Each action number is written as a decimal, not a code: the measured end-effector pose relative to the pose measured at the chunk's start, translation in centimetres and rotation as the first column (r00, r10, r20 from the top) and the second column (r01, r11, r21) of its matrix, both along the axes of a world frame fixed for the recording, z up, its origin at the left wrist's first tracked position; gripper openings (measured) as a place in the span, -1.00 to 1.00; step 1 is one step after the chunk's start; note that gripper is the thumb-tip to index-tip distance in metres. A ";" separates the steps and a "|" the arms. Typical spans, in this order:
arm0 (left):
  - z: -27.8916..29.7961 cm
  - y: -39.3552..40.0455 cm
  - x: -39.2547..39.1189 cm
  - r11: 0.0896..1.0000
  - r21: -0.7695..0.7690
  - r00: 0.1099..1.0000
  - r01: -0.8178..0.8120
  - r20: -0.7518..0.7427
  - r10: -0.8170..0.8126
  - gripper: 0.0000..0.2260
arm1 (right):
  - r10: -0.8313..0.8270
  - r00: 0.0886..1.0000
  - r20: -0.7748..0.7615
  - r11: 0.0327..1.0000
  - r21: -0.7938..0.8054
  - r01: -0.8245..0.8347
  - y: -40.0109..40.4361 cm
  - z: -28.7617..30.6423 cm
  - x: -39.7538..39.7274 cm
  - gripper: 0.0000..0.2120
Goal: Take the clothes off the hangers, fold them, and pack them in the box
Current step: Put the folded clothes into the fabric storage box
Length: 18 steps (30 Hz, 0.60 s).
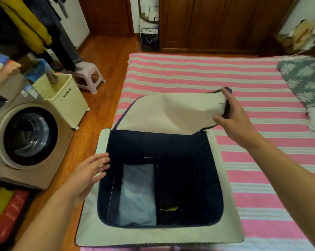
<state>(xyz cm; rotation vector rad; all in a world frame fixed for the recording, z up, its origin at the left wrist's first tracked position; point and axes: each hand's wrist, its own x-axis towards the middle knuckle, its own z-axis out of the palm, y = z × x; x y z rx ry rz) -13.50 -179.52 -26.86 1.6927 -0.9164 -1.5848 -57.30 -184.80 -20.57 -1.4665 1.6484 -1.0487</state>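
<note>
The right hand (pixel 233 117) pinches the far corner of the beige fabric lid flap (pixel 171 113), thumb beneath and fingers (pixel 226 93) curled over its dark edge. The left hand (pixel 88 175) hovers by the left rim of the soft beige storage box (pixel 91 220) on the pink-striped bed (pixel 243 84), fingers straight and slightly spread, holding nothing. Inside lie a folded pale-blue garment (pixel 137 194) and dark clothes (pixel 178 189).

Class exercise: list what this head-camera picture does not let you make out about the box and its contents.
- Dark items in the box, beside the folded light blue garment: lost in shadow.
- Underside of the lid flap gripped by the right hand: turned away.
- Hanging clothes: cut off by the top edge.
</note>
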 end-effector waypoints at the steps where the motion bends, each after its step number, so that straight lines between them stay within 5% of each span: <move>1: 0.4 0.3 0.4 1.000 0.006 0.998 -0.001 -0.060 0.001 -0.73 | 0.019 1.000 -0.007 0.999 -0.047 -0.019 1.4 0.8 0.3 -0.23; 5: 1.9 0.9 1.5 0.999 0.043 0.976 0.030 -0.216 -0.020 -0.61 | 0.027 0.997 0.071 1.000 0.000 -0.027 5.8 1.3 1.2 0.03; 8: 2.0 1.5 2.1 0.992 0.123 0.950 0.012 -0.312 0.027 -0.56 | 0.143 0.988 -0.048 0.979 0.151 -0.135 8.8 -1.9 1.0 -0.21; 9: 1.8 1.8 2.2 0.987 0.162 0.940 0.009 -0.338 0.047 -0.54 | 0.299 0.934 -0.197 0.938 0.241 -0.249 10.3 -3.8 1.1 -0.40; 11: 1.2 2.6 2.2 0.968 0.251 0.920 -0.002 -0.378 0.100 -0.47 | 0.589 0.630 -0.506 0.808 0.352 -0.473 13.4 -8.1 1.2 -0.62; 13: 0.3 3.6 2.0 0.945 0.326 0.900 -0.024 -0.404 0.162 -0.41 | 0.632 0.358 -0.687 0.705 0.319 -0.633 16.0 -12.5 0.8 -0.65; 18: -1.6 6.4 -0.1 0.895 0.447 0.943 -0.006 -0.295 0.153 -0.43 | 0.669 0.313 -0.675 0.676 0.377 -0.633 16.7 -14.9 0.1 -0.76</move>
